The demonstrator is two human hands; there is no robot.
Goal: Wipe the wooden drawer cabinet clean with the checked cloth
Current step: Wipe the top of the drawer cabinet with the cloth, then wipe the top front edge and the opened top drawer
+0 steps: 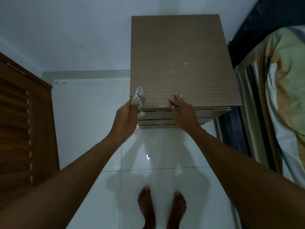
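Observation:
The wooden drawer cabinet [179, 63] stands against the white wall, seen from above, with its bare brown top facing me and drawer fronts below the near edge. My left hand [127, 115] grips the bunched checked cloth [139, 98] at the cabinet's near left corner; part of the cloth hangs down past the top drawer. My right hand [181, 111] rests on the front edge of the top, fingers laid flat over the edge near its middle.
A bed [277, 90] with a striped sheet and pillow runs along the right, close to the cabinet. A louvred wooden door [24, 126] is at the left. My bare feet [161, 207] stand on the glossy white tiled floor in front.

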